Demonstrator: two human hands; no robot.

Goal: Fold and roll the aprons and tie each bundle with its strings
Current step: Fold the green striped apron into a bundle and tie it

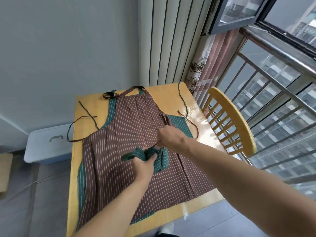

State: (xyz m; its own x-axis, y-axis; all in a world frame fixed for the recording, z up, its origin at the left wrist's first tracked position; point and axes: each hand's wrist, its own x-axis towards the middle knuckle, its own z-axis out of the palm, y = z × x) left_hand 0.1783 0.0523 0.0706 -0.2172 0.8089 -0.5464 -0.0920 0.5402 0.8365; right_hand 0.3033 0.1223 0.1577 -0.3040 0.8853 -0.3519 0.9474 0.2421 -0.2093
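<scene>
Everything's relative to the desk (pixel 171 93): two aprons (pixel 123 134) lie spread flat on it, one over the other, with a rolled bundle (pixel 159 159) on top near the middle. Chair (pixel 230 120) sits right of the desk, storage box (pixel 47 144) on the floor left of it.

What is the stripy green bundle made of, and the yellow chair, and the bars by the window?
The green bundle looks like thin woven cloth, probably cotton: it creases softly and has fine pale stripes. The left hand holds it while the right hand pulls its string. The chair seems to be wood painted or stained yellow, with turned spindles. The railing looks like bare grey metal with a dull shine.
</scene>
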